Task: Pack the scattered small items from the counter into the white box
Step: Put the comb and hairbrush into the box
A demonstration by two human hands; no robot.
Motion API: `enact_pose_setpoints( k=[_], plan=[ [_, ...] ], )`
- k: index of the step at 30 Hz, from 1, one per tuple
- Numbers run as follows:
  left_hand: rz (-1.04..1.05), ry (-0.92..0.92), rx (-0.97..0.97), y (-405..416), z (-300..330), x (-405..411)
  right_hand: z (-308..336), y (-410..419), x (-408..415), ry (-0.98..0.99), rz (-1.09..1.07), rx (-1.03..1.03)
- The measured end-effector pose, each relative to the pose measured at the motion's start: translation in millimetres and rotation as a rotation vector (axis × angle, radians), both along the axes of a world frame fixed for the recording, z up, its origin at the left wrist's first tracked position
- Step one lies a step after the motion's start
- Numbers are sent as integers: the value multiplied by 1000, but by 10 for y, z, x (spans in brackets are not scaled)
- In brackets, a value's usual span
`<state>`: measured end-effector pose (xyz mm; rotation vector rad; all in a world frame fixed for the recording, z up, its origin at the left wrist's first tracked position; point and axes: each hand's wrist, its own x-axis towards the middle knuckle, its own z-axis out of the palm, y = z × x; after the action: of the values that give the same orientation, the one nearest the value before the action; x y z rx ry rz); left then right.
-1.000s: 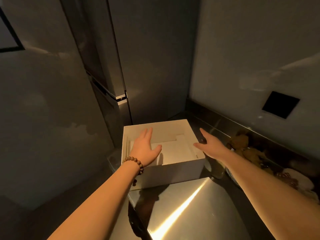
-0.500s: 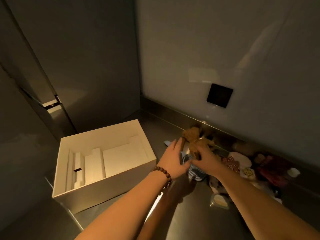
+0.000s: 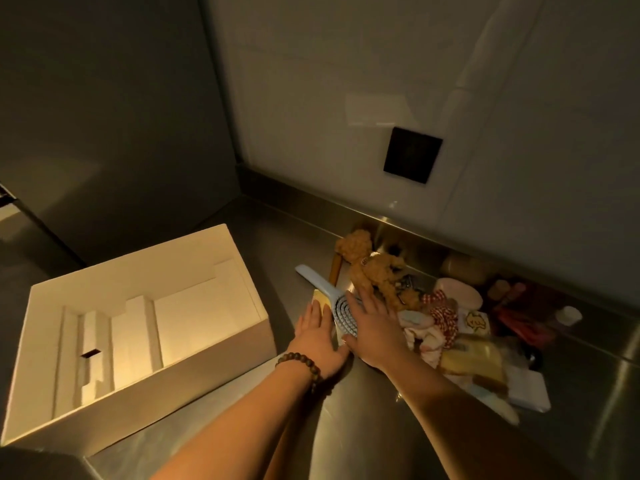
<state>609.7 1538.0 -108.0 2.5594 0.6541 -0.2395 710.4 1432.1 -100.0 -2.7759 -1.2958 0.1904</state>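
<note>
The white box [image 3: 194, 372] stands open on the steel counter at the left, with stepped white inserts inside and nothing else in it. To its right lies a heap of small items against the wall. My left hand [image 3: 320, 341], with a bead bracelet at the wrist, lies flat on the counter beside a light blue hairbrush [image 3: 329, 291]. My right hand [image 3: 372, 329] lies spread over the brush head, its fingertips reaching the brown plush toy [image 3: 372, 265]. A red-and-white checked bow [image 3: 441, 311] sits just right of that hand.
Farther right lie a pink round case [image 3: 457, 292], a small card with a yellow figure [image 3: 476, 322], yellow packets [image 3: 474, 362], white tissue packs [image 3: 526, 389] and dark red items [image 3: 526, 323]. A black wall plate [image 3: 412, 159] sits above. A dark cabinet panel rises behind the box.
Both hands have left the box and gone right to the heap of items. The view has swung right with them. They now lie flat at the hairbrush.
</note>
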Motion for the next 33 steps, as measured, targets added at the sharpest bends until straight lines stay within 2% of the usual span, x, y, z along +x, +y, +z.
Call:
enact_pose_setpoints(
  k=[9,18,23,26,30,33],
  plan=[
    [-85,93,47,-102,46,-454,59,-178,-558,86,-145,-50],
    [-165,27,130,-303,59,-1117,17,-464,-1360,99,-240,-35],
    [-83,-92,171,-380,58,-1303,59,-509,-1492,103,-257,-68],
    [-23,-134,165,-392,34,-1282,120,-449,-1426,81,-204,-51],
    [-17,-63,153,-377,0,-1204,122,-354,-1298,86,-59,-107],
    [-5,-60,136,-361,-12,-1236,73,-365,-1277,65,-65,-121]
  ],
)
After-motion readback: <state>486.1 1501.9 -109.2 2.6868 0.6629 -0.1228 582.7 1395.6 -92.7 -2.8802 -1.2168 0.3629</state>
